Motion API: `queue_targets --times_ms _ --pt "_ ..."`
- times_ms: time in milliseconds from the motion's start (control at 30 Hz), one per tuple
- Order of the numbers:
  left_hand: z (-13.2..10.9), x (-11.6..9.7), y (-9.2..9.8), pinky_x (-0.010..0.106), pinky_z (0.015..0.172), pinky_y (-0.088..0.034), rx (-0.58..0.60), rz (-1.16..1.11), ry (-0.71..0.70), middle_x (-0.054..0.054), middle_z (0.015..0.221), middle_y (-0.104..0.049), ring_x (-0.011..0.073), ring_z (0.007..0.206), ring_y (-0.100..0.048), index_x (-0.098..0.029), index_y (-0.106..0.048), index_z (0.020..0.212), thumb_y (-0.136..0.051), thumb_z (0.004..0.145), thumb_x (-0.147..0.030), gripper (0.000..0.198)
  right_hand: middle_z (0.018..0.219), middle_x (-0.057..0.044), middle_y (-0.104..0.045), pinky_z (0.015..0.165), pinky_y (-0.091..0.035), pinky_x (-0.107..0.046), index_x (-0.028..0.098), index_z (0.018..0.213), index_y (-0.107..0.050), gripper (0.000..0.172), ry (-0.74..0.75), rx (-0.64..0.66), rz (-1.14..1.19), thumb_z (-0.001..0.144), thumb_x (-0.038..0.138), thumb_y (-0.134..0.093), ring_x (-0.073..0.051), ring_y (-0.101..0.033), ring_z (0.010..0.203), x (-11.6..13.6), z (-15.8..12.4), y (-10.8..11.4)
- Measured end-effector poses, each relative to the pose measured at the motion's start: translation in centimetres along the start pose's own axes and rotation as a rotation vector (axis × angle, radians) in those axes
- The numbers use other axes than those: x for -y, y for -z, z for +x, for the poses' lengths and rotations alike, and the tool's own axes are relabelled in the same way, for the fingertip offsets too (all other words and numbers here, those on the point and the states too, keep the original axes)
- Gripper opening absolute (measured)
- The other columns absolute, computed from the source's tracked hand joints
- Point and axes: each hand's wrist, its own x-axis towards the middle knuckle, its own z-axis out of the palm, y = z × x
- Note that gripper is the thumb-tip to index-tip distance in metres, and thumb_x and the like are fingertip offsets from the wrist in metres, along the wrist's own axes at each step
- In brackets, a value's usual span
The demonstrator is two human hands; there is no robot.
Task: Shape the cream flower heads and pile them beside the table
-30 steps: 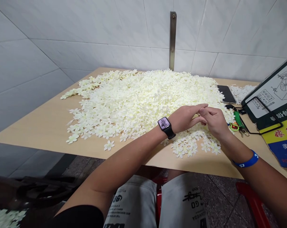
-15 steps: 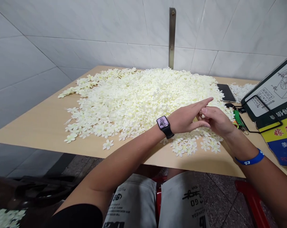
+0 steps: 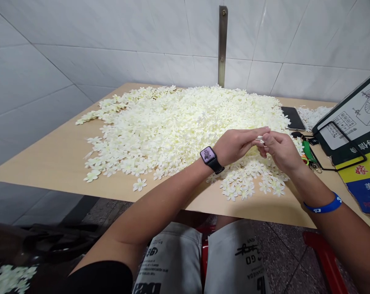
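Note:
Both hands meet above the right part of a large heap of white artificial flowers [image 3: 172,126]. My left hand [image 3: 238,143], with a black watch [image 3: 211,160] on its wrist, has its fingers closed together around a small white piece [image 3: 260,139], which looks like part of a flower. My right hand [image 3: 283,151] pinches the same piece between thumb and fingers; a blue wristband [image 3: 324,204] circles that wrist. Most of the piece is hidden by the fingers. Loose flowers [image 3: 234,188] lie below the hands near the table's front edge.
The heap sits on a tan tabletop [image 3: 46,163] against a tiled wall [image 3: 111,24]. On the right are a black phone [image 3: 292,118], a pile of small white bits [image 3: 315,116], a lanyard with a green tag [image 3: 308,152] and a printed box [image 3: 356,134]. A single flower [image 3: 140,184] lies apart.
My left hand's fingers and thumb have come together on the small white piece from a more spread pose. My right hand has shifted slightly, its thumb still at the piece.

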Motion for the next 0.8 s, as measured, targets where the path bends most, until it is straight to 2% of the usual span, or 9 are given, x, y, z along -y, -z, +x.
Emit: queue_targets --times_ms 100,233,300,367,467,533,700,800 --pt "0.0 0.2 0.0 0.027 0.092 -0.061 -0.087 0.011 0.003 0.003 0.128 -0.074 0.0149 0.112 -0.074 -0.028 -0.066 0.133 -0.057 0.101 -0.026 0.033 0.06 0.002 -0.054 0.055 -0.04 -0.028 0.021 0.078 -0.066 0.042 0.047 0.039 -0.084 0.084 0.062 -0.072 -0.012 -0.049 0.056 0.4 0.0 0.2" --pt "0.3 -0.2 0.1 0.028 0.087 -0.061 0.004 0.004 0.047 0.006 0.12 -0.077 0.0174 0.104 -0.076 -0.024 -0.064 0.136 -0.066 0.096 -0.041 0.043 0.055 0.002 -0.048 0.054 -0.034 -0.029 0.02 0.059 -0.055 0.053 0.12 -0.003 -0.186 0.091 0.062 -0.063 -0.011 -0.042 0.054 0.7 -0.2 0.2" --pt "0.6 -0.6 0.3 0.027 0.085 -0.06 0.047 -0.067 0.066 0.007 0.116 -0.078 0.0165 0.1 -0.076 -0.021 -0.065 0.132 -0.063 0.097 -0.048 0.044 0.054 0.001 -0.046 0.054 -0.032 -0.029 0.02 0.056 -0.052 0.057 0.129 -0.021 -0.189 0.092 0.064 -0.06 -0.011 -0.04 0.053 0.7 -0.2 0.2" --pt "0.8 -0.9 0.5 0.025 0.08 -0.059 0.027 -0.104 0.095 0.007 0.107 -0.079 0.0144 0.092 -0.074 -0.019 -0.069 0.12 -0.053 0.102 -0.051 0.04 0.055 0.001 -0.047 0.055 -0.031 -0.03 0.02 0.058 -0.053 0.056 0.13 -0.017 -0.216 0.093 0.064 -0.058 -0.012 -0.041 0.054 0.6 -0.2 0.3" --pt "1.0 -1.1 0.7 0.025 0.068 -0.052 -0.029 -0.045 0.128 0.006 0.087 -0.075 0.0126 0.074 -0.067 -0.017 -0.069 0.098 -0.042 0.105 -0.052 0.044 0.058 0.0 -0.046 0.057 -0.031 -0.031 0.021 0.062 -0.052 0.053 0.166 -0.004 -0.286 0.096 0.062 -0.054 -0.013 -0.041 0.057 0.5 -0.3 0.4" --pt "1.0 -1.1 0.6 0.025 0.065 -0.048 -0.031 -0.01 0.118 0.005 0.08 -0.07 0.0127 0.07 -0.062 -0.017 -0.065 0.09 -0.04 0.106 -0.049 0.043 0.06 0.001 -0.044 0.058 -0.03 -0.031 0.021 0.064 -0.05 0.052 0.205 -0.012 -0.34 0.097 0.06 -0.052 -0.013 -0.039 0.058 0.5 -0.4 0.3" --pt "0.9 -1.2 0.4 0.026 0.063 -0.044 -0.036 -0.028 0.126 0.003 0.075 -0.064 0.0123 0.066 -0.055 -0.018 -0.058 0.086 -0.042 0.105 -0.038 0.032 0.061 0.003 -0.039 0.058 -0.027 -0.031 0.021 0.065 -0.046 0.047 0.256 -0.082 -0.428 0.096 0.056 -0.056 -0.012 -0.035 0.058 0.3 -0.5 0.0" --pt "1.0 -1.2 0.5 0.026 0.062 -0.041 -0.026 -0.095 0.156 0.0 0.069 -0.06 0.0118 0.062 -0.052 -0.018 -0.055 0.079 -0.041 0.106 -0.041 0.038 0.063 0.001 -0.042 0.06 -0.03 -0.032 0.022 0.067 -0.047 0.044 0.273 -0.091 -0.427 0.099 0.051 -0.052 -0.014 -0.038 0.06 0.2 -0.6 -0.1"
